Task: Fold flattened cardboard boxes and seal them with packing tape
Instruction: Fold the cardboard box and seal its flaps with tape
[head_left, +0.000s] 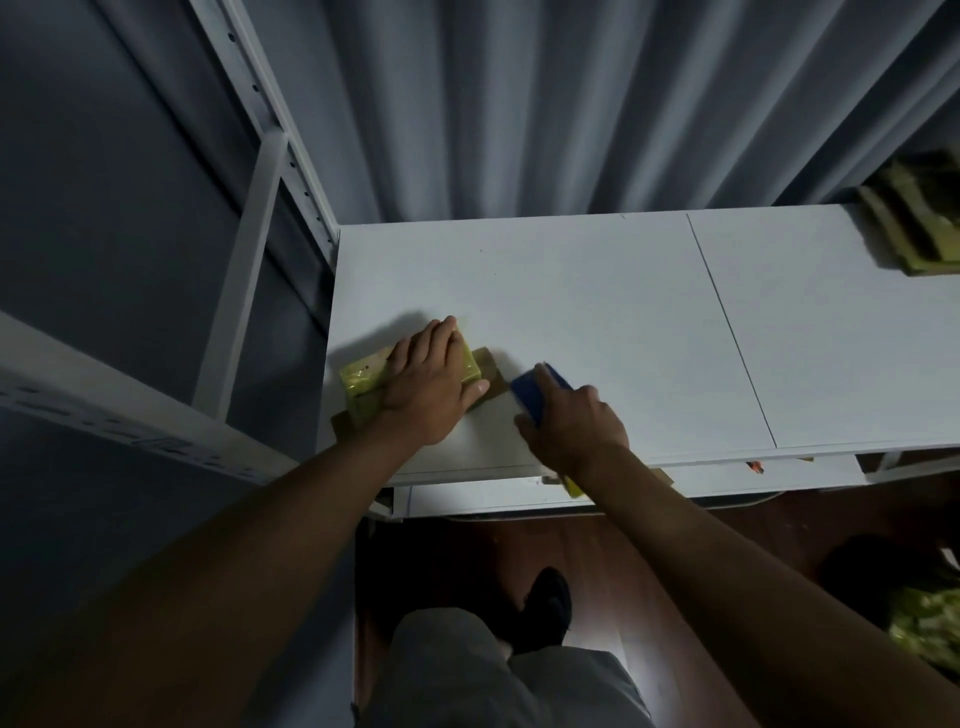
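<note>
Cardboard, in the form of a small yellow-green box (410, 379) wrapped in glossy tape, is seen lying near the left front corner of the white tabletop (597, 312). Its long axis is set diagonally, from the near left up toward the far right, and brown flaps are seen sticking out at both ends, at the near-left end by the tabletop edge and at the right end beside the thumb. The left hand (431, 387) is laid flat over the top of the box, fingers straight and together, pointing away from the person, with the thumb resting at the box's right end. The right hand (574, 423) is curled around a blue tape dispenser (537, 392), which is held just to the right of the box; whether it touches the brown flap cannot be told. No writing or brand can be read on the box or on the dispenser. A stack of flattened yellow-green boxes (919, 223) is seen at the far right edge of the tabletop, well apart from the hands. A white metal shelving frame (270, 171) is seen to the left, and a grey curtain (571, 104) behind.
</note>
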